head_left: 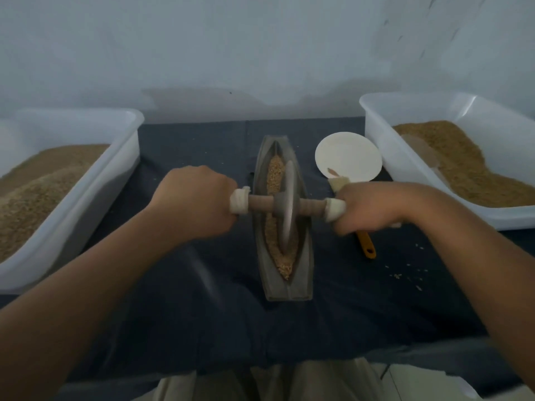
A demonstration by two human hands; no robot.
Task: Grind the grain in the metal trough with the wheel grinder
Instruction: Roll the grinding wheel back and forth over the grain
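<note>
Centre of the frame: the metal trough (304, 280), a long boat-shaped channel, lies lengthwise on the dark-covered desk (333, 337), running away from the person. The grain (273, 172) fills its groove from the far tip to the near tip.

The wheel grinder (287, 206) stands on edge in that groove, about midway along, with its axle crossing the trough from side to side. By its look this is a heavy, rigid disc, and that weight should do the crushing. The thin rim sits in loose kernels, so it will probably want to skid or tip if the push is uneven. The places to hold are the two axle ends, wrapped in pale cloth that ought to give a dry, non-slip hold.

And that is where the hands are. The left hand (199, 198), left of centre, is a closed fist around its wrapped end. The right hand (373, 206), right of centre, is curled tight around the other end. Both have their knuckles up.

Behind the right hand sits a white plate (347, 154), and below it a yellow-handled tool (367, 246). White tubs (86, 183) of grain flank both edges of the frame.
</note>
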